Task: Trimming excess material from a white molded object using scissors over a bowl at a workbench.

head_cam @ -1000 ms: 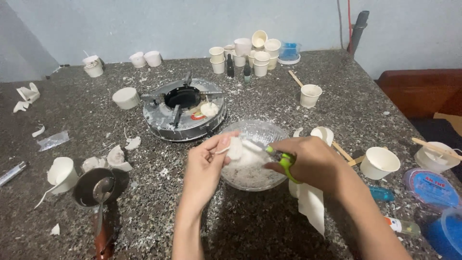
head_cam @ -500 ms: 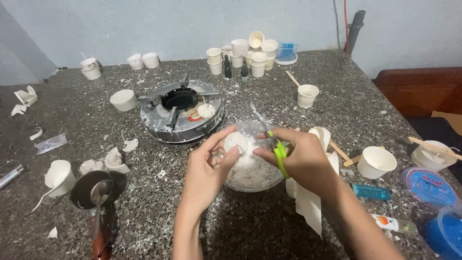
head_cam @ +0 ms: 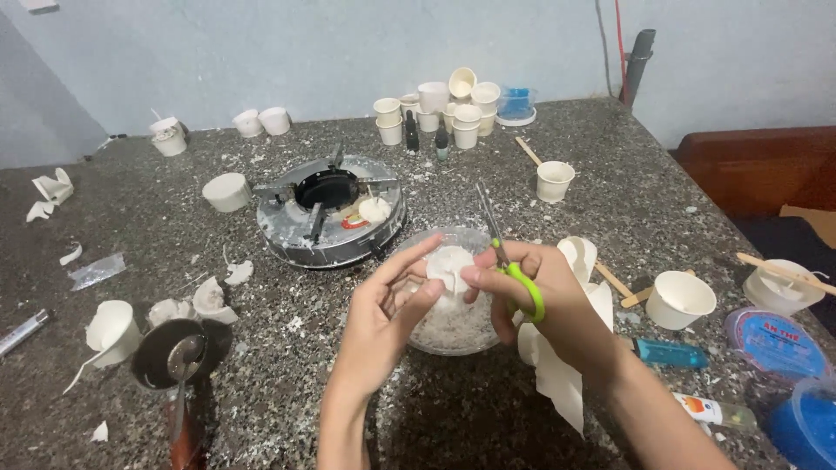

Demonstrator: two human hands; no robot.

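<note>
wax-like white lump (head_cam: 450,265) sits pinched between both hands just above a clear glass bowl (head_cam: 418,252) that holds white crumbs. left hand (head_cam: 389,312) has its fingers curled loosely around the lump's near side, thumb and forefinger touching it. right hand (head_cam: 533,300) has its fingertips pressed to the lump's other side while its fingers pass through the loops of green-handled scissors (head_cam: 514,270), whose blades point up and away, closed or nearly so.

everything rests on a dark speckled stone table (head_cam: 157,226) dusted with white flakes and scraps. just behind the bowl stands a round metal burner (head_cam: 329,211), with a small white piece on its rim. a cluster of small white paper cups (head_cam: 435,109) stands at the far edge beside two dark dropper bottles (head_cam: 425,137), and single cups lie scattered about. near left lies a small dark pan (head_cam: 174,352) with a spoon in it, among torn cup pieces. on the right are a white cup (head_cam: 681,298), wooden sticks (head_cam: 629,287), a blue lighter (head_cam: 669,352) and a blue lid (head_cam: 775,341). white paper strips (head_cam: 557,383) lie under the right wrist.

behind the table rises a pale blue-grey wall (head_cam: 261,43); a dark wooden piece of furniture (head_cam: 758,165) stands at the right.
</note>
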